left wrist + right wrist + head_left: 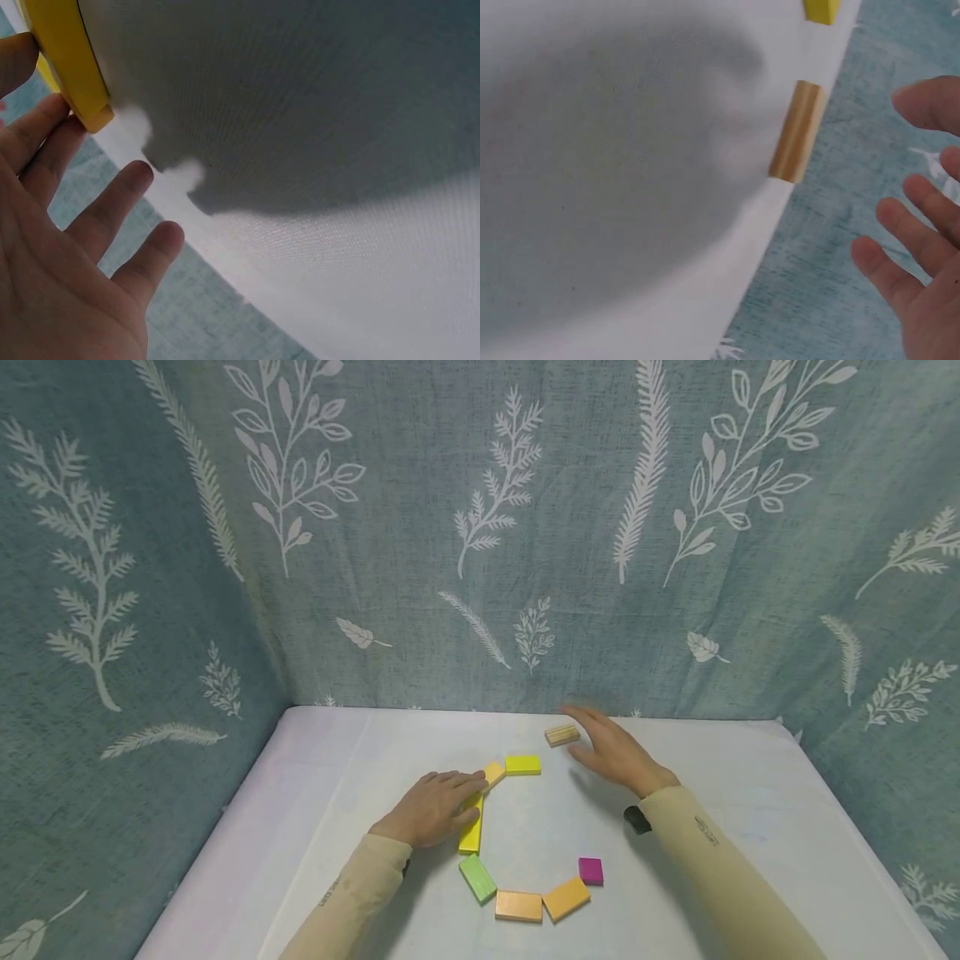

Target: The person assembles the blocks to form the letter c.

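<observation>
My left hand [435,808] lies over a long yellow block [470,837], its thumb and fingertips touching it. Its fingers are nearly straight; in the left wrist view the thumb and two fingertips meet the edge of the yellow block [71,56]. Past these fingertips is a pale orange block [494,773], partly covered. My right hand [618,753] hovers beside a small striped wooden block [562,736], thumb and fingers spread around it without contact. The right wrist view shows the striped block [798,131] apart from the fingers. A bright yellow block [522,765] lies left of it.
A green block [477,880], an orange block [518,906], another orange block [566,898] and a magenta block [591,871] curve along the front of the white-covered table [750,827]. Patterned cloth [420,527] walls off the back and sides.
</observation>
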The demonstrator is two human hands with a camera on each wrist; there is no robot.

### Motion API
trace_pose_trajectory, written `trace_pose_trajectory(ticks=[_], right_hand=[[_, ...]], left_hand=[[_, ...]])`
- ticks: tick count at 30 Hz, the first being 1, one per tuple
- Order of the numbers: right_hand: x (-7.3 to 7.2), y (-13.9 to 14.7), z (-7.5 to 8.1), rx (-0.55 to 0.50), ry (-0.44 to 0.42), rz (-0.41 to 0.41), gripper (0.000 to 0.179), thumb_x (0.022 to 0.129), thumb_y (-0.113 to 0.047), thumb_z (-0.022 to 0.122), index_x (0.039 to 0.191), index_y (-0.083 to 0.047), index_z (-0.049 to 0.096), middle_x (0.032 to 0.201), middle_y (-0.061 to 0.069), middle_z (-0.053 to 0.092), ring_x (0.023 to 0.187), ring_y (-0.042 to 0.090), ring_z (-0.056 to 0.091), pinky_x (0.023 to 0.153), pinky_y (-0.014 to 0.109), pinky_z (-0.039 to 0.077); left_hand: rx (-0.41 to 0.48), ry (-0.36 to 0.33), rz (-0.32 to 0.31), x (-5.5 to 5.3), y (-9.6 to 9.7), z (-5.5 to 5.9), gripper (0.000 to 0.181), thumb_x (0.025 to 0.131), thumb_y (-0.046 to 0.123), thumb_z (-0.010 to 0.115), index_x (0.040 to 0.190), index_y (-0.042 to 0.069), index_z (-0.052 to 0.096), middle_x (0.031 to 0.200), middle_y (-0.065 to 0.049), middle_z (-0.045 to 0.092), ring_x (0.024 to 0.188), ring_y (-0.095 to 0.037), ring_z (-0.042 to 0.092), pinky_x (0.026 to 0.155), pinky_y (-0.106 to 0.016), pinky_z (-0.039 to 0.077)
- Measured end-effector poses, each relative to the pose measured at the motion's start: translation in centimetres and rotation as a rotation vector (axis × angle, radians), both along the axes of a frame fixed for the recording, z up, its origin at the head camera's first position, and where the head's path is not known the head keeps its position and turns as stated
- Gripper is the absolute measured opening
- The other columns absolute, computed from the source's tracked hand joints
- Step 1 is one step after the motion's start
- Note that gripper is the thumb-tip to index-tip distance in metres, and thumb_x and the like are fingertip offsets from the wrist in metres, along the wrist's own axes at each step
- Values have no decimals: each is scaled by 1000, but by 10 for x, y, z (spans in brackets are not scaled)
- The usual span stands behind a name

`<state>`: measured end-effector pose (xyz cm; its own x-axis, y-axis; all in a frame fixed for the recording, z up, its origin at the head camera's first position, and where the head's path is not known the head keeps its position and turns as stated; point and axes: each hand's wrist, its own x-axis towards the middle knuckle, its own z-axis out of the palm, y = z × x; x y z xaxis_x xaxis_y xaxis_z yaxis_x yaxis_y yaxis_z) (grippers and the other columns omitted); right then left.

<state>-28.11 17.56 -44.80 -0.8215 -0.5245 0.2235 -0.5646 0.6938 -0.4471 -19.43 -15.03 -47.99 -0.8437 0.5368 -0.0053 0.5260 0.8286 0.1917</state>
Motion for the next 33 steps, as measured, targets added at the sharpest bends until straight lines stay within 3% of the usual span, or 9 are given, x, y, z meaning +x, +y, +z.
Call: trace_pose_trajectory(ticks=[6,11,18,23,27,33], right_hand=[[-16,-5,-12,44,61,10,65,93,-6,73,151,-10,46,152,17,47,138,37,46,106,55,46],[-24,-12,-19,111,39,4,64,93,-6,73,151,-9,47,151,19,47,137,38,47,107,55,46],[-28,-18,-25,209,-12,-43,60,93,-3,72,149,-8,50,146,19,52,132,38,53,105,52,48],[-30,-21,-27,239,-17,-47,47,95,-5,71,140,-8,60,137,17,61,125,35,58,103,50,50],[-30,-21,-26,241,6,-27,36,96,-5,69,131,-8,68,128,15,67,119,33,62,101,49,51],[-29,-21,-26,282,52,-12,34,94,-2,70,127,-10,70,119,13,70,110,32,66,95,47,55]], left_hand=[[-6,0,-3,1,-1,0,46,105,36,55,148,20,53,154,0,49,138,-25,48,114,-50,38],[0,-14,-2,1,-1,1,47,105,36,55,149,20,52,155,1,48,139,-25,47,115,-50,38],[3,-21,-12,0,0,0,48,106,37,53,150,19,50,156,1,46,139,-25,47,115,-50,37],[7,-9,-15,0,0,0,47,105,36,54,150,19,52,155,1,47,139,-25,47,114,-50,38],[13,-5,-14,1,-1,0,47,105,36,54,149,19,52,155,1,47,139,-25,47,114,-51,38],[8,5,-8,2,-1,-1,46,105,34,54,148,18,53,154,0,49,138,-25,48,113,-50,39]])
